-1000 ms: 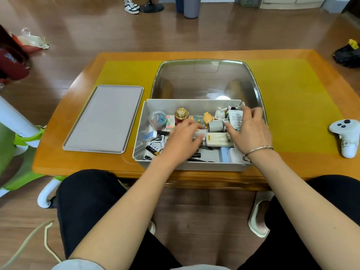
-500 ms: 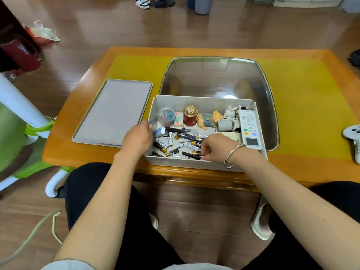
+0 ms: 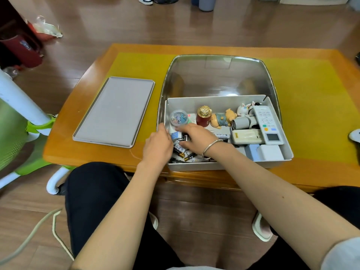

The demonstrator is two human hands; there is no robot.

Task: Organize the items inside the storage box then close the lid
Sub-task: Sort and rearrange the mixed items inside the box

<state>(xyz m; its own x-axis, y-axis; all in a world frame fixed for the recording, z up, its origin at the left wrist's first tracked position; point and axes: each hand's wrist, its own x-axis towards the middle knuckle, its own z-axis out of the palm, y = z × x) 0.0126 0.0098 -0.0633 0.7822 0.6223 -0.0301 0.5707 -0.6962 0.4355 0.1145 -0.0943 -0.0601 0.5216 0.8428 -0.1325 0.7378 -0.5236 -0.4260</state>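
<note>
The open white storage box stands at the table's near edge. Its grey lid lies flat on the table to its left. Inside are loose batteries at the front left, a round clip jar, a red gold-capped bottle, a pig figurine, a white remote along the right wall and a white block. My left hand grips the box's left wall. My right hand reaches across to the left part, fingers stretched over the small items there.
A glass panel is set into the orange table behind the box. A white game controller lies at the right edge. A green and white chair stands on the left. My knees are under the table's front.
My right hand left the remote, dipped to the front batteries, then crossed to the box's left part. My left hand came out of the box and took hold of its left wall.
</note>
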